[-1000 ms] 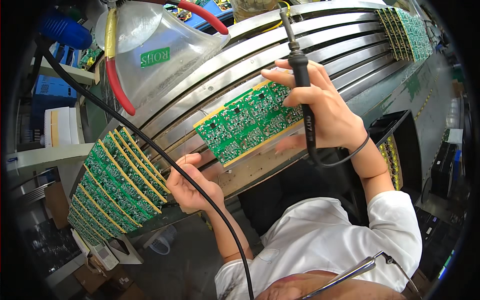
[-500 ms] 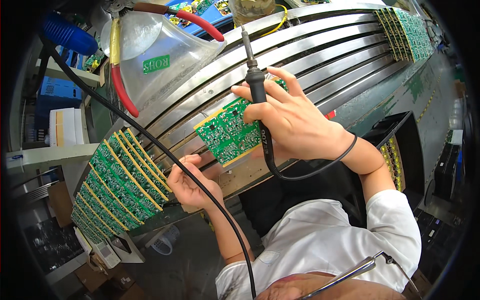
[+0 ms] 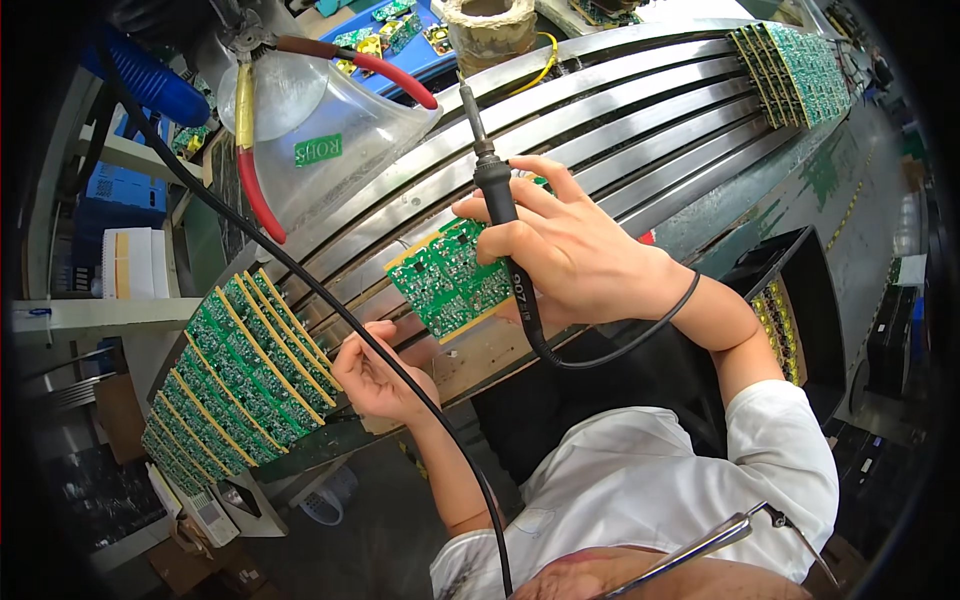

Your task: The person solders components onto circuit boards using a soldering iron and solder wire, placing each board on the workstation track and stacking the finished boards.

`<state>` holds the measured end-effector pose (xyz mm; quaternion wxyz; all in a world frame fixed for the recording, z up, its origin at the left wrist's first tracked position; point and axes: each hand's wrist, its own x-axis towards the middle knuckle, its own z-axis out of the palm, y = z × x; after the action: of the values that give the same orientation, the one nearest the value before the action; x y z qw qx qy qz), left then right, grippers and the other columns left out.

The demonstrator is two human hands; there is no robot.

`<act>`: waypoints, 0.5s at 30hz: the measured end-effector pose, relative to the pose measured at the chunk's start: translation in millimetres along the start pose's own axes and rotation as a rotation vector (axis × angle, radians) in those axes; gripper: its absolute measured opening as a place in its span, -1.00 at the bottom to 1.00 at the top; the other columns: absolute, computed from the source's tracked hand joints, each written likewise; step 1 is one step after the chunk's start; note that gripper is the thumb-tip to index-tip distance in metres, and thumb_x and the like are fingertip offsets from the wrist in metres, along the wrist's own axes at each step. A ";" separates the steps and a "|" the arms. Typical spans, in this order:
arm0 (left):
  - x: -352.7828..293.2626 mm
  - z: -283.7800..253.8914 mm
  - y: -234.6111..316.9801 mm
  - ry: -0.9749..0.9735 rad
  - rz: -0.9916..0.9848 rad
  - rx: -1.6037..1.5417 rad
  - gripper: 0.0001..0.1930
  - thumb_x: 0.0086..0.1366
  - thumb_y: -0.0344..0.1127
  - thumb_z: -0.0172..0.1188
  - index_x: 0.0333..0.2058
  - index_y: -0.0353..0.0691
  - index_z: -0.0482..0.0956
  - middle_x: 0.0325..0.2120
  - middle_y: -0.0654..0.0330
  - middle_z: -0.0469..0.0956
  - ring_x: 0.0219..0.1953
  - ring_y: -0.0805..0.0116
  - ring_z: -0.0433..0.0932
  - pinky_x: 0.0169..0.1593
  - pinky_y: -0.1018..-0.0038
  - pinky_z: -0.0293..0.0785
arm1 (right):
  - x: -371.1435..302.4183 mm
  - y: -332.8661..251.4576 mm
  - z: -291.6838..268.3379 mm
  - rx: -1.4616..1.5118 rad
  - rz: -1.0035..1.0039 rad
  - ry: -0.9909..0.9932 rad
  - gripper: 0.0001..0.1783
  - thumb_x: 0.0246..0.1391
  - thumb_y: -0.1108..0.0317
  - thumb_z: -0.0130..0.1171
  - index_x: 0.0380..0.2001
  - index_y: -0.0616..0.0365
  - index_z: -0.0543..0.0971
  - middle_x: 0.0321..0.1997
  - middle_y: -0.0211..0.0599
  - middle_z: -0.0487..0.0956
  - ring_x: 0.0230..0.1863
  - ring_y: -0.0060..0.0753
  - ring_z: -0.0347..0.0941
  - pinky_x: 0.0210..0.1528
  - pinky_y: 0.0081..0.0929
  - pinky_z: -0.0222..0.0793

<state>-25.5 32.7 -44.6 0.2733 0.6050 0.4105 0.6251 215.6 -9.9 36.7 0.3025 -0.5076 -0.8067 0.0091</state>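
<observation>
My right hand [image 3: 580, 245] is closed round the black handle of a soldering iron [image 3: 494, 185], whose metal tip points up and away from me. Under the same hand is a green circuit board [image 3: 445, 275] with yellow edge strips, held tilted above the metal rails; the hand covers its right part. Just below the board's left corner, my left hand [image 3: 385, 380] has its fingers curled in a pinch. Whatever lies between those fingertips is too small to make out. The iron's black cable [image 3: 318, 288] crosses in front of the left hand.
Rows of circuit boards [image 3: 240, 375] stand at the left, and more boards [image 3: 800, 75] at the far right. Red-handled pliers [image 3: 262, 195] hang by a clear plastic shield [image 3: 330, 110]. A worn round pot [image 3: 490, 35] stands behind the rails [image 3: 640, 130]. A black bin [image 3: 815, 270] is at right.
The whole view has shifted slightly. My right hand, with the iron and the board, sits a little further left in the picture. Both hands keep their grip.
</observation>
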 end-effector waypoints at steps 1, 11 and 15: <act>0.3 1.5 -1.0 0.015 0.008 -0.016 -0.88 0.52 -0.38 0.04 -0.13 -0.32 0.41 -0.36 0.06 0.59 -0.33 0.33 0.55 -0.15 0.45 0.52 | -0.8 -0.3 -3.0 -0.003 -0.002 0.015 -0.30 -0.38 0.16 0.61 -0.14 -0.04 0.41 0.23 -0.21 0.53 0.19 -0.04 0.41 0.47 0.11 -0.05; -1.5 -15.9 -23.9 0.036 -0.024 -0.037 -0.87 0.53 -0.33 0.04 -0.15 -0.28 0.43 -0.37 0.13 0.56 -0.32 0.34 0.53 -0.10 0.46 0.46 | -31.6 27.6 -100.2 0.018 0.152 0.136 -0.17 -0.60 0.19 0.63 -0.13 -0.09 0.41 0.23 -0.24 0.55 0.12 -0.14 0.46 0.37 -0.04 0.16; 1.6 -7.5 -20.0 0.020 -0.018 -0.006 -0.86 0.54 -0.29 0.04 -0.16 -0.25 0.42 -0.39 0.18 0.54 -0.32 0.38 0.51 -0.11 0.47 0.44 | -10.4 74.8 -178.6 -0.125 0.214 0.271 -0.08 -0.52 0.31 0.61 0.03 0.11 0.36 0.12 -0.20 0.58 -0.04 -0.17 0.52 0.01 -0.27 0.48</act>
<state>-36.1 42.9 -60.1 0.2769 0.5942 0.4166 0.6298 368.3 -34.4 153.6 0.3737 -0.6050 -0.6988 -0.0774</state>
